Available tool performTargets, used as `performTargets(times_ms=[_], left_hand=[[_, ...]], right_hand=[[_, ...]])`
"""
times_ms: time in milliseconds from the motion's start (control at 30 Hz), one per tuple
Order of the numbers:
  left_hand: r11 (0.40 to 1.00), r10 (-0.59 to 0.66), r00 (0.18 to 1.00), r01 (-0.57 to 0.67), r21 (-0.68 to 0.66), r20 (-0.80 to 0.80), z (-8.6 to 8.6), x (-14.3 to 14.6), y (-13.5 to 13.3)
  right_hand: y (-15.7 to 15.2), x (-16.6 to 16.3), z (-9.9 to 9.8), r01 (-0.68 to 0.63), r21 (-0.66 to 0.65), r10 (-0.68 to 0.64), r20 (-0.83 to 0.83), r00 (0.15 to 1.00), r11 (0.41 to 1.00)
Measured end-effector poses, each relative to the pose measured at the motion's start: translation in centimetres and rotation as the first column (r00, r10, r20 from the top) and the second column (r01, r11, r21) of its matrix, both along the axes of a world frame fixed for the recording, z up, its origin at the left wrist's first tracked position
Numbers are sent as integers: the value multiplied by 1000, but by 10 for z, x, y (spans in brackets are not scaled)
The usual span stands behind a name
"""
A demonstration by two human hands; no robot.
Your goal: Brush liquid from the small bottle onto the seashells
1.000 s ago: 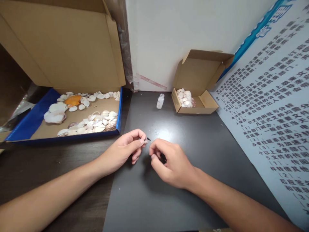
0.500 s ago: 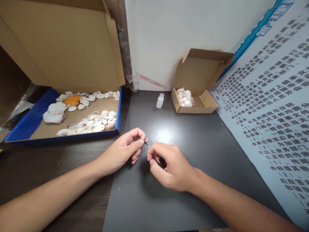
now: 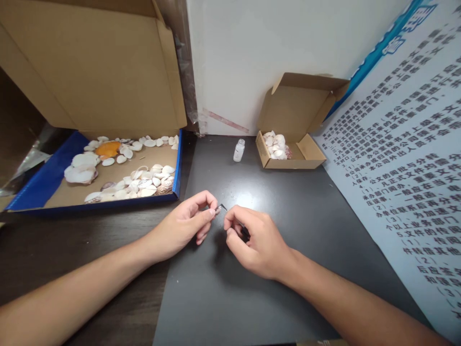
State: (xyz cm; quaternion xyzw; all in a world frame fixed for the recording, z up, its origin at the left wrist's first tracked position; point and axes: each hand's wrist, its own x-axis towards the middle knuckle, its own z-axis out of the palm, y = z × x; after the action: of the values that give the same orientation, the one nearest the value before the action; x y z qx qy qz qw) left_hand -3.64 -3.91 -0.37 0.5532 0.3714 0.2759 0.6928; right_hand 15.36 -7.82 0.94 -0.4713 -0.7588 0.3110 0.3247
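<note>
Between the thumb and fingertips of my left hand (image 3: 190, 218) is a small dark-and-white patterned seashell (image 3: 218, 210). My right hand (image 3: 252, 238) is closed around a thin black tool (image 3: 224, 207) whose narrow tip points toward the shell. Most of that tool is hidden by my fingers, so its kind is unclear. The tip is very close to the shell's upper right side; contact cannot be made out. Both hands are above the dark grey mat (image 3: 201, 298).
A small clear bottle (image 3: 238, 151) stands behind my hands. At left, an open blue-edged box (image 3: 176, 185) holds many shells (image 3: 135, 185) and an orange shell (image 3: 108, 149). A smaller cardboard box (image 3: 295, 163) with white shells (image 3: 275, 145) sits back right. A printed sheet (image 3: 406, 158) borders the right.
My right hand has shifted slightly right and up, bringing the tool tip to the shell's upper right. My left hand stays in place, with the shell turned slightly.
</note>
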Motion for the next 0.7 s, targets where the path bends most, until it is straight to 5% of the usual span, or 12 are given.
performTargets(times_ms=[267, 433, 567, 700], left_hand=[[1000, -5, 1000, 5, 0, -9, 0, 0, 0], [1000, -12, 1000, 12, -3, 0, -1, -1, 0], [1000, -10, 1000, 10, 4, -11, -1, -1, 0], [1000, -15, 1000, 15, 7, -18, -1, 0, 1]], right_hand=[[-2, 0, 0, -123, 18, 124, -31, 992, 992], [-1, 1, -1, -14, 7, 14, -4, 1000, 1000], [-2, 0, -1, -91, 10, 92, -26, 995, 996], [-1, 0, -1, -27, 2, 27, -14, 1000, 1000]])
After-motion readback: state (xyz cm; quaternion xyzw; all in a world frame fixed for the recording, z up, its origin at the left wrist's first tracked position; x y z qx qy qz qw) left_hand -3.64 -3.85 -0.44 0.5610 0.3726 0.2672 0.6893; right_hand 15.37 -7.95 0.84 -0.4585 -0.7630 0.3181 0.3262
